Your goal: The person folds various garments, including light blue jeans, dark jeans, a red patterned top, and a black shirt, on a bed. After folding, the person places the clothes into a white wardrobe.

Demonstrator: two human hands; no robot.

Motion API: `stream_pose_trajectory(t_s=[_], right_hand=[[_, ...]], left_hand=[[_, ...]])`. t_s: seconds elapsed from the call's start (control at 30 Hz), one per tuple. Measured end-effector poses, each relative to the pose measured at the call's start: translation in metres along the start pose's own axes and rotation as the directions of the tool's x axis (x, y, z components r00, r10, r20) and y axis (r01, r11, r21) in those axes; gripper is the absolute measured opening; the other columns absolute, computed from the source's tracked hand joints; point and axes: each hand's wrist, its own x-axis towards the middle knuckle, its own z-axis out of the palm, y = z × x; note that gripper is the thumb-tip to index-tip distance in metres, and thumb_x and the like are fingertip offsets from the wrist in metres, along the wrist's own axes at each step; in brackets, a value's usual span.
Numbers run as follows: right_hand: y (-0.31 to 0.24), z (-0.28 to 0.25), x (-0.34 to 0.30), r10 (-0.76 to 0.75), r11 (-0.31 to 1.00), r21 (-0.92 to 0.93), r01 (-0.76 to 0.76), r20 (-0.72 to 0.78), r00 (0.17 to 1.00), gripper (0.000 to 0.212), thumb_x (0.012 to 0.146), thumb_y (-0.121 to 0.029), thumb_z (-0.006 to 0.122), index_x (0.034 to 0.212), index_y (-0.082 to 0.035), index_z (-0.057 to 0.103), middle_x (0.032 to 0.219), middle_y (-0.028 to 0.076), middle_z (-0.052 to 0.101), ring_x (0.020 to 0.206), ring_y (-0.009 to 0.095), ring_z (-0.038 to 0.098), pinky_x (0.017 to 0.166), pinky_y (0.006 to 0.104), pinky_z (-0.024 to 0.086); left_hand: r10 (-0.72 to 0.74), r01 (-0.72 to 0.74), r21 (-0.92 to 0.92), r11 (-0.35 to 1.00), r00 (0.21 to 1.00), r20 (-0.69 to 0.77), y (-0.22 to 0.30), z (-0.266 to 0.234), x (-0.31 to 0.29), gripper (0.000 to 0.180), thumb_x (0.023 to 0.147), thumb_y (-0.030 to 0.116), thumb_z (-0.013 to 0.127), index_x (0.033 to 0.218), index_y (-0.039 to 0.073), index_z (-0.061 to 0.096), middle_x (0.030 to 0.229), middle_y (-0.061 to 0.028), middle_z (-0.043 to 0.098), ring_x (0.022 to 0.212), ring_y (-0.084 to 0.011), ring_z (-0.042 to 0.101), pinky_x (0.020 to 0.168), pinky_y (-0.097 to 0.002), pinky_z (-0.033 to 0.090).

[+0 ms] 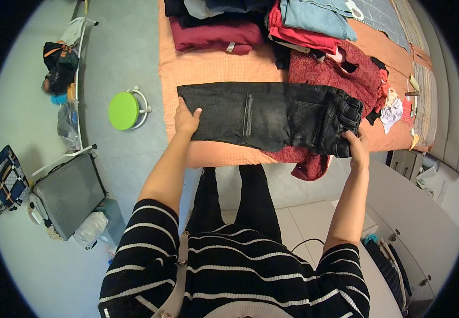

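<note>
A pair of black jeans (272,114), folded lengthwise, lies stretched from left to right across the near part of the bed. My left hand (187,119) grips the leg ends at the left, its thumb on top and its other fingers mostly hidden at the edge. At the right, my right hand (357,144) holds the waistband, thumb over the cloth and fingers partly out of sight. A back pocket and a seam on the leg face up. Beneath and behind the waist end spreads a dark red patterned garment (340,69), part of it hanging over the bed's near edge.
The bed (213,66) has an orange cover. Folded clothes stand in stacks at its far side, including a maroon pile (213,36) and light blue denim (317,18). Small loose clothes (392,114) lie right. A green stool (123,111) and grey suitcase (70,193) stand left.
</note>
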Motion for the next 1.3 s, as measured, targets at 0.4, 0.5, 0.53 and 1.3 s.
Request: stream_pose_trajectory(t_s=[0.4,0.5,0.53,1.3], right_hand=[[-0.045,0.022,-0.039,-0.1,0.984,0.161,0.076,0.143,0.985,0.043,0.07,-0.003,0.059,0.112,0.001,0.054,0.097,0.009,0.063,0.081,0.019,0.061,0.076,0.0309,0.05],[-0.09,0.098,-0.086,-0.246,0.964,0.185,0.194,0.322,0.914,0.041,0.066,-0.001,0.062,0.106,0.003,0.055,0.093,0.008,0.063,0.08,0.018,0.061,0.075,0.0304,0.051],[-0.109,0.131,-0.102,-0.312,0.948,0.065,0.312,0.395,0.864,0.036,0.064,-0.004,0.063,0.099,0.002,0.056,0.088,0.007,0.062,0.078,0.017,0.06,0.073,0.0306,0.05],[0.051,0.328,-0.102,-0.343,0.855,-0.369,0.364,0.125,0.931,0.074,0.08,-0.042,0.063,0.132,0.003,0.037,0.137,0.03,0.032,0.127,0.041,0.032,0.104,0.0467,0.029]], left_hand=[[0.021,0.402,-0.708,0.581,0.862,0.507,-0.017,-0.063,-0.029,0.04,0.076,0.001,0.065,0.114,-0.005,0.054,0.105,-0.0139,0.064,0.094,-0.022,0.062,0.084,-0.0332,0.048],[0.112,0.395,-0.754,0.525,0.846,0.521,-0.035,-0.05,-0.039,0.039,0.08,0.004,0.066,0.116,-0.005,0.053,0.108,-0.0134,0.063,0.095,-0.0216,0.062,0.085,-0.0323,0.047],[0.12,0.417,-0.745,0.521,0.828,0.548,-0.042,-0.046,-0.039,0.038,0.087,0.016,0.062,0.118,-0.004,0.053,0.112,-0.0133,0.061,0.096,-0.0227,0.061,0.087,-0.0331,0.047],[0.31,-0.312,-0.007,0.95,0.947,-0.084,-0.033,-0.04,-0.047,0.076,0.082,0.046,0.061,0.141,0.01,0.031,0.146,-0.0234,0.021,0.133,-0.0427,0.023,0.105,-0.0536,0.025]])
